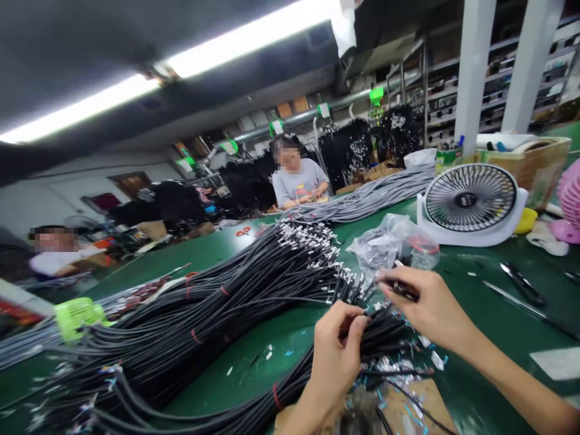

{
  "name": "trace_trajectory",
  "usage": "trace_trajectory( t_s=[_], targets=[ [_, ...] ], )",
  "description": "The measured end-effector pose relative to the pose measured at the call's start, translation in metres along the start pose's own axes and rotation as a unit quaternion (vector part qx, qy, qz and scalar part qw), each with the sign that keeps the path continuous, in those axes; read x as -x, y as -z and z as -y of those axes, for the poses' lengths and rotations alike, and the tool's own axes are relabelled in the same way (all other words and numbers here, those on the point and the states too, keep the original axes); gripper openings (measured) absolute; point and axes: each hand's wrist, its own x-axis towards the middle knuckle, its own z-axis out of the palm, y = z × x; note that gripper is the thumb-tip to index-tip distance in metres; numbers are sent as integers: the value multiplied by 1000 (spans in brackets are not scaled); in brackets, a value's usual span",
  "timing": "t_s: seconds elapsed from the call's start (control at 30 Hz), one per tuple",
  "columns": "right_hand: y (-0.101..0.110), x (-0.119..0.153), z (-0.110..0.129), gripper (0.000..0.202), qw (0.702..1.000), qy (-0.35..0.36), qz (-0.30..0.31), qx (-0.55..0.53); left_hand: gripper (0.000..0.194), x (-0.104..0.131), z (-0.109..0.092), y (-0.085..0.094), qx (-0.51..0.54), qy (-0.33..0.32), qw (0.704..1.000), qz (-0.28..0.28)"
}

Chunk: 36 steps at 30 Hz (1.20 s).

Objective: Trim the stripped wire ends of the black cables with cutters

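My left hand [338, 350] is closed, thumb against fingers, around the end of a black cable. To its right and slightly higher, my right hand [430, 305] grips a small dark tool [403, 289]; its exact kind I cannot make out. A thick bundle of black cables [231, 290] stretches across the table, with stripped white ends [312, 241] bunched just beyond my hands. Another bundle [254, 411], tied with a red band, curves in from the lower left beneath my left hand. Cut scraps and blue wire bits lie under my wrists on a brown board [426, 399].
A white desk fan [471, 202] stands right of a clear plastic bag [385, 241]. At the right lie a knife [521, 284] and a thin metal rod [514, 299]. Grey cables [362, 202] cross the green table's far side. Two people sit beyond; a green basket [79, 317] is left.
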Motion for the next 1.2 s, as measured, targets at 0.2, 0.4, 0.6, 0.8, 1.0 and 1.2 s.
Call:
trace_trajectory(
  t_s=[0.2,0.4,0.6,0.8,1.0,1.2],
  targets=[
    [-8,9,9,14,991,21,53,-119,23,1,-1,1,45,9,998,-49],
    [-13,14,6,15,991,89,35,-96,24,1,-6,1,39,10,999,-36],
    [-19,17,4,14,993,96,8,-66,21,3,-2,-2,93,56,994,-11],
    [-26,14,4,12,947,-132,94,-278,29,0,0,-2,287,54,955,47],
    [-30,13,6,31,873,-234,162,-395,14,0,-5,5,278,-20,960,39],
    [-28,23,6,35,973,-102,72,-196,27,8,1,8,14,-190,971,-147]
  ],
)
